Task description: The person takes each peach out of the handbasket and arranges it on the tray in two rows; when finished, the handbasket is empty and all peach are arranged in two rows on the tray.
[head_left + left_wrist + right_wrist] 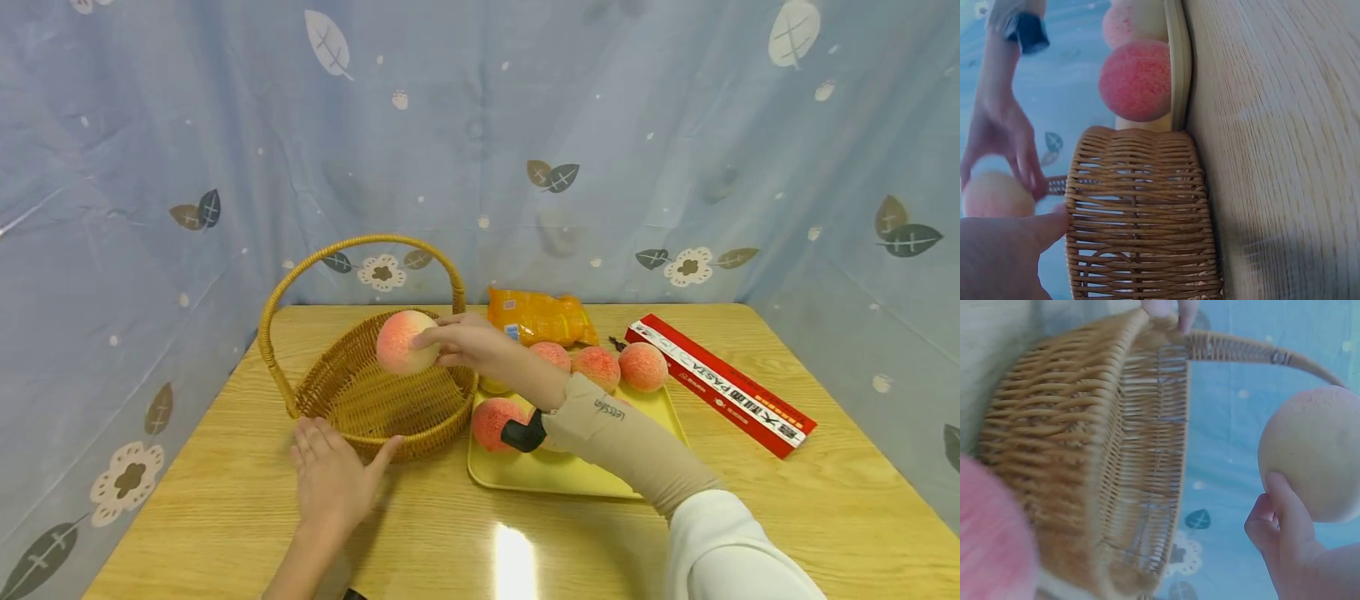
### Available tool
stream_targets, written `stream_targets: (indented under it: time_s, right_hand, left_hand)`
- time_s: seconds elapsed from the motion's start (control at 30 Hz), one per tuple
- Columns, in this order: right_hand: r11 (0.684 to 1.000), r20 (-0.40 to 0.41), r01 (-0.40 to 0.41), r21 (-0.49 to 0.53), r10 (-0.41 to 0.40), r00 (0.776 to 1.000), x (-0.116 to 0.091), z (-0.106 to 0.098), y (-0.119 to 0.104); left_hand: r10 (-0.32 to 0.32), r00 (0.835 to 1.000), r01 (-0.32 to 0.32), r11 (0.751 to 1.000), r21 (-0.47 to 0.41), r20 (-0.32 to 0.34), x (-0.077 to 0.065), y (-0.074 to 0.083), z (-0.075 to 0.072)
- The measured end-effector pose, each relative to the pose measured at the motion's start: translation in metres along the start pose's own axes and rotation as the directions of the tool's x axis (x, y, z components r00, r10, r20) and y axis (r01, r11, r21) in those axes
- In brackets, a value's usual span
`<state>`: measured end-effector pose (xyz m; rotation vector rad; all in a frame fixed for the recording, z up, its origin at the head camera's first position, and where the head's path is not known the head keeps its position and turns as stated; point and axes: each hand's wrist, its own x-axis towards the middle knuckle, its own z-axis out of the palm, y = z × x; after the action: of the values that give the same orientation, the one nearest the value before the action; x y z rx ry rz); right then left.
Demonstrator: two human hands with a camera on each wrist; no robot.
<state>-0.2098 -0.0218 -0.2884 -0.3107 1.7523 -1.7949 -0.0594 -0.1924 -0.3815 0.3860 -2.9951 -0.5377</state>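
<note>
A pink-and-cream peach (401, 343) is held in my right hand (474, 343), up over the wicker basket (431, 442) with its tall arched handle. The right wrist view shows the thumb and fingers against the pale side of this peach (1316, 453). My left hand (333, 479) rests at the basket's near-left rim, its fingers extended and the thumb spread. In the left wrist view that thumb touches the rim of the basket (1135, 219). Beside the basket, a yellow tray (555, 479) carries several peaches, partly hidden behind my right forearm.
An orange plastic packet (540, 315) lies behind the tray. To the right is a long red-and-white pasta box (723, 387), set at a slant. A patterned blue curtain (480, 167) hangs along the back and sides of the wooden table (442, 542).
</note>
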Motion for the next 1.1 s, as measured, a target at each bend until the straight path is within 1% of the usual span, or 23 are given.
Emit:
stream_targets:
  time_s: [0.1, 0.33, 0.47, 0.57, 0.67, 0.9, 1.03, 1.1]
  right_hand:
    - [0.999, -0.015, -0.006, 0.038, 0.007, 1.0, -0.017, -0.011, 0.002]
    - [0.999, -0.001, 0.037, 0.038, -0.037, 0.999, -0.049, -0.05, 0.013]
    - [0.999, -0.007, 0.041, 0.03, -0.041, 0.999, -0.064, -0.07, 0.019]
    - [0.999, -0.02, 0.052, -0.007, -0.052, 0.998, -0.072, -0.082, 0.027]
    - [0.997, -0.003, 0.077, -0.011, -0.077, 0.997, -0.077, -0.092, 0.036]
    - [0.991, 0.038, 0.128, 0.03, -0.129, 0.991, -0.088, -0.11, 0.052]
    - [0.984, 0.03, 0.168, 0.051, -0.17, 0.985, -0.094, -0.118, 0.058]
    - [0.982, 0.011, 0.175, 0.071, -0.176, 0.984, -0.097, -0.122, 0.061]
  left_hand:
    - [-0.005, 1.0, 0.005, 1.0, 0.008, 0.002, -0.001, -0.001, -0.001]
    - [-0.013, 1.0, 0.013, 1.0, -0.005, -0.001, 0.0, -0.001, 0.0]
    - [-0.007, 1.0, 0.007, 1.0, -0.017, 0.002, -0.001, 0.0, 0.001]
    - [-0.006, 1.0, 0.006, 1.0, -0.005, 0.011, -0.002, 0.0, 0.002]
    - [-0.009, 1.0, 0.009, 1.0, -0.001, 0.017, -0.003, -0.001, 0.003]
    - [-0.017, 1.0, 0.018, 1.0, -0.023, 0.019, -0.004, 0.0, 0.003]
    - [-0.014, 1.0, 0.014, 1.0, -0.027, 0.015, -0.004, 0.002, 0.003]
    - [-0.013, 1.0, 0.014, 0.999, -0.029, 0.015, -0.004, 0.002, 0.003]
